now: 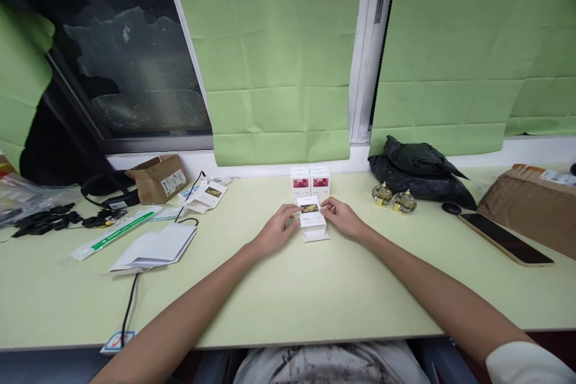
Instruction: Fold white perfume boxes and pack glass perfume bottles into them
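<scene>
A small white cardboard box [314,220] with a dark, yellowish picture on its face lies in front of me, its near end open and a flap folded out onto the table. My left hand [275,230] grips the box's left side with fingers and thumb. On the opposite side, my right hand [342,217] pinches the right edge near the picture. Just behind stand small white boxes [310,182] with pink-red pictures, in a tight group. Whether anything is inside the box in my hands cannot be seen.
Two round glass bottles with gold parts [394,198] stand right, before black plastic bags [420,174]. Farther right are a phone [506,239] and a large brown carton [531,207]. Left lie folded white papers [155,247], a flattened white box [207,195], cables and a brown box [158,180].
</scene>
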A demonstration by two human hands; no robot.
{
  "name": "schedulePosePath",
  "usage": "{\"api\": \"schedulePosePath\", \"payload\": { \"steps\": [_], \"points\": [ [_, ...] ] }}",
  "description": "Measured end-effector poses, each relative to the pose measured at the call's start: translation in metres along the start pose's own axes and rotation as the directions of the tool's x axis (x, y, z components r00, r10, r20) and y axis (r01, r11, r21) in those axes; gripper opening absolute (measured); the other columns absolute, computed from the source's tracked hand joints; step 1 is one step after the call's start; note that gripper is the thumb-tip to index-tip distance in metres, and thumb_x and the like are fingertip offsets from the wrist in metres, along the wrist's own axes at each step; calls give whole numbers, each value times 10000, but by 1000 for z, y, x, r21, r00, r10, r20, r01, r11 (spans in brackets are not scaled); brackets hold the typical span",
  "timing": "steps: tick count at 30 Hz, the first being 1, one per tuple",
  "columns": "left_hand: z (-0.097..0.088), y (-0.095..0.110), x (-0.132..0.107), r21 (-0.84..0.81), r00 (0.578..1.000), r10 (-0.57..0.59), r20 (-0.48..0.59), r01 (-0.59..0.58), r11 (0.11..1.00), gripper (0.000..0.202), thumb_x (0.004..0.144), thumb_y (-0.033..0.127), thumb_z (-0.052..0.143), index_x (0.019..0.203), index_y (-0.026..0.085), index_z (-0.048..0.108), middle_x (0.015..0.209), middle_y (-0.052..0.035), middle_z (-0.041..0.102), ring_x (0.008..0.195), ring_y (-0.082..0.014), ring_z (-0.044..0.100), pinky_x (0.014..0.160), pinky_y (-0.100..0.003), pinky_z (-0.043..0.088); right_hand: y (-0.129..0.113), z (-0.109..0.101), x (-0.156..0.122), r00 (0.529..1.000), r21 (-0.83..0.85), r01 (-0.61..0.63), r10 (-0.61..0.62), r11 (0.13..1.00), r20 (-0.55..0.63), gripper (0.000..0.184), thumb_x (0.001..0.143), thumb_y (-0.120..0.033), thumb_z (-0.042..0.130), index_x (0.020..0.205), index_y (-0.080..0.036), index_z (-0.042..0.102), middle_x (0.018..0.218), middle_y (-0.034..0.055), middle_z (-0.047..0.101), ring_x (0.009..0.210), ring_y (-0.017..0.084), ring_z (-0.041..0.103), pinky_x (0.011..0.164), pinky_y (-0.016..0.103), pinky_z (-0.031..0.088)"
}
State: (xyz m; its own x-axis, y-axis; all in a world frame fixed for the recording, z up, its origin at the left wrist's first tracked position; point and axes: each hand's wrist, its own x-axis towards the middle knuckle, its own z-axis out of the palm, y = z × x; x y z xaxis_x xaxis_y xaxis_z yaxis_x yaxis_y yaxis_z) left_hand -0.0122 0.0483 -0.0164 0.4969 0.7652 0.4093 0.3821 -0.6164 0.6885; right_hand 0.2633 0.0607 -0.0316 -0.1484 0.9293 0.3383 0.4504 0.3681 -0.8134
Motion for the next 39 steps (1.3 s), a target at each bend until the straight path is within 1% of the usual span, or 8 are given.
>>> {"api": "schedulePosePath", "payload": {
  "steps": [5,9,13,17,23,27,32,39],
  "points": [
    [-5,4,-2,94,994,91,65,-96,991,499,942,219,587,1429,322,616,1534,-65,524,1326,-288,574,1132,-424,462,-6,-8,-2,991,56,61,-67,997,114,294,909,-410,649,1172,-288,699,902,-9,634,747,172,555,751,310,459],
    [-7,8,-4,101,989,98,115,-110,989,600,872,149,610,1450,311,607,1589,-51,481,1458,-305,466,1251,-449,337,-4,-17,0,975,67,86,-97,994,197,372,854,-347,696,1222,-298,725,1089,26,593,828,166,571,803,305,485],
    [-6,13,-5,91,986,121,112,-131,987,556,884,209,654,1431,302,625,1562,-64,523,1444,-314,486,1243,-465,357,4,-24,3,944,131,30,-71,991,322,567,753,-285,778,1311,-335,693,1132,19,572,793,136,572,769,284,496],
    [-6,14,-5,101,987,128,100,-139,985,505,909,295,687,1412,288,639,1540,-84,544,1426,-321,506,1227,-476,384,7,-24,3,911,150,-23,-41,988,411,650,744,-320,825,1366,-355,638,1105,2,542,745,106,547,712,252,475],
    [-4,8,-4,166,988,104,113,-122,979,436,976,380,631,1405,308,621,1530,-61,538,1408,-287,524,1211,-463,413,-5,-18,-4,915,101,-9,-32,995,403,805,725,-449,882,1443,-334,537,1091,1,539,800,127,552,748,262,489],
    [-2,5,-4,248,987,109,116,-135,959,416,1008,371,588,1421,321,587,1528,-50,530,1401,-266,530,1196,-454,439,-17,-12,-11,922,-22,68,-54,997,382,848,778,-463,838,1514,-306,448,1053,2,568,796,144,554,725,271,467],
    [-1,3,-4,272,984,138,112,-164,948,402,1012,351,588,1414,328,586,1503,-48,544,1391,-256,541,1188,-444,452,-32,-5,-17,926,-248,220,-121,943,358,650,888,-389,713,1485,-306,469,949,-11,620,819,181,586,742,284,434],
    [1,3,-2,320,983,147,111,-176,931,428,991,254,588,1414,319,578,1499,-54,543,1367,-257,547,1157,-457,463,-33,5,-19,938,-398,264,-138,879,319,564,943,-267,568,1492,-277,438,867,-10,656,763,188,596,689,270,377]
  ]
}}
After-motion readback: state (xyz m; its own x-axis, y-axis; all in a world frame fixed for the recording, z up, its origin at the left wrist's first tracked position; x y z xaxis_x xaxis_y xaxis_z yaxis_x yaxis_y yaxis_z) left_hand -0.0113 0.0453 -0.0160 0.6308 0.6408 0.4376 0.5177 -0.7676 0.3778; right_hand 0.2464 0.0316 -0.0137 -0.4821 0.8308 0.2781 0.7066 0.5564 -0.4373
